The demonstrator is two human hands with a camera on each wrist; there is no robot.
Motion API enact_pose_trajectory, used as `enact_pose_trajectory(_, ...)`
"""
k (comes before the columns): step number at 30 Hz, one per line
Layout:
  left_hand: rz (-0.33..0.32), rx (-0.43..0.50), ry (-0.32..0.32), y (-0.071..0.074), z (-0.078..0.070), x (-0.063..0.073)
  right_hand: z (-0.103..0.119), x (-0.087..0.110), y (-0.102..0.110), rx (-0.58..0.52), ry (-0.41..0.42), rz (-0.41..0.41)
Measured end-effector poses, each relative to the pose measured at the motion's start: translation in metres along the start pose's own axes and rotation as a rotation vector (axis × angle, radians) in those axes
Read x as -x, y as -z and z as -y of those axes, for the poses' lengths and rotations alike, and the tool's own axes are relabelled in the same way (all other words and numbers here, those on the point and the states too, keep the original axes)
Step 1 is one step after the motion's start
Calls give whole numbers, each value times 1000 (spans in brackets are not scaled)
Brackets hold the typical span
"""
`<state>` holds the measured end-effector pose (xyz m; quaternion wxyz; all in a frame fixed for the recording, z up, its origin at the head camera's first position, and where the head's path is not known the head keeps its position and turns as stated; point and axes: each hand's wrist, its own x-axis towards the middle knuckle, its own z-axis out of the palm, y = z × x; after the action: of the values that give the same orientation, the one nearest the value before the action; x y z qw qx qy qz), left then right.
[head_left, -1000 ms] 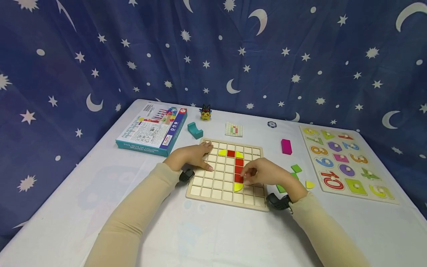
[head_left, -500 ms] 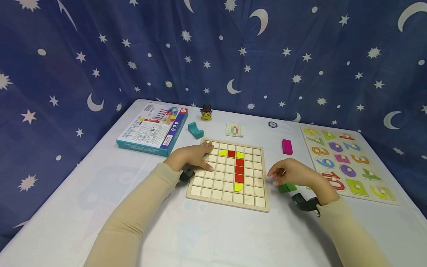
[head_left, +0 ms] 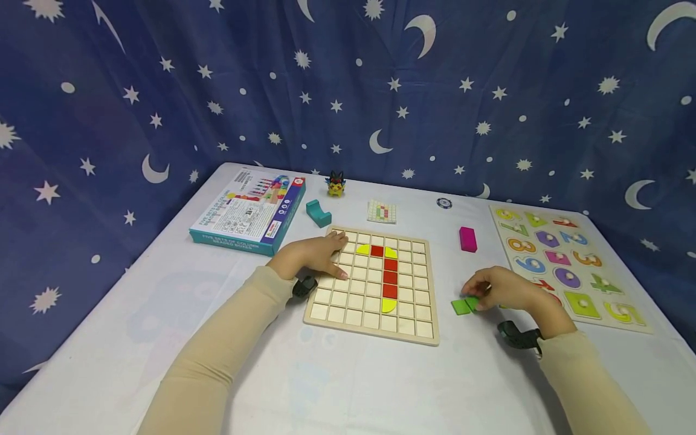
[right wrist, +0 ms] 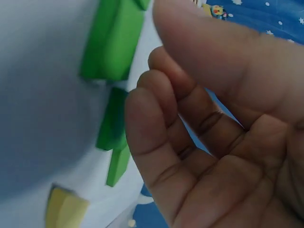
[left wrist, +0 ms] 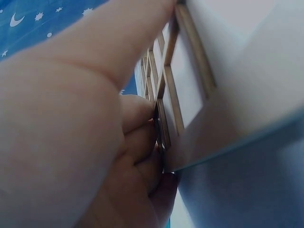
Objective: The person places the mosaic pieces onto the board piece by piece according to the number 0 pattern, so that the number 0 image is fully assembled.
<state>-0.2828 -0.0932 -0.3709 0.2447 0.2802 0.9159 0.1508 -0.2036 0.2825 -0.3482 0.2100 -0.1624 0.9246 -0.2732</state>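
My left hand (head_left: 317,254) rests on the left edge of a wooden grid board (head_left: 353,300), fingers spread; the left wrist view shows the board's grooves beside the thumb. A column of red square tiles (head_left: 390,278) lies in the grid, with a yellow quarter-round tile (head_left: 388,306) below it. Another red tile (head_left: 376,251) sits between two yellow pieces higher up. To the right of the board, my right hand (head_left: 502,289) is over green square tiles (head_left: 460,307). In the right wrist view its fingers are loosely bent beside a green tile (right wrist: 111,42), with nothing visible between them.
A small pattern card (head_left: 382,211) lies behind the board. Around it are a teal arch block (head_left: 318,213), a toy figure (head_left: 336,183), a blue chip (head_left: 444,203) and a magenta block (head_left: 467,239). A boxed set (head_left: 247,211) is left, a number puzzle (head_left: 565,260) right.
My right hand has left the red column on the board and moved right to the green tiles on the table. My left hand has stayed on the board's edge.
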Motion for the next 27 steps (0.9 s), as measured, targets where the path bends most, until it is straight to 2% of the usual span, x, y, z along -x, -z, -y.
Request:
enact_pose_trajectory(4, -4, -6, -2, 1, -1, 1, -5, 1, -1, -14, 17, -9)
enact_pose_trajectory(8, -2, -7, -2, 1, -1, 2, -9, 0, -5, 17, 52, -33)
enact_pose_trajectory(15, -5, -3, -2, 1, -2, 2, -6, -2, -11, 41, -8, -54)
enact_pose_trajectory(27, -3, -2, 2, 0, 0, 0, -3, -4, -10, 41, 6, -67)
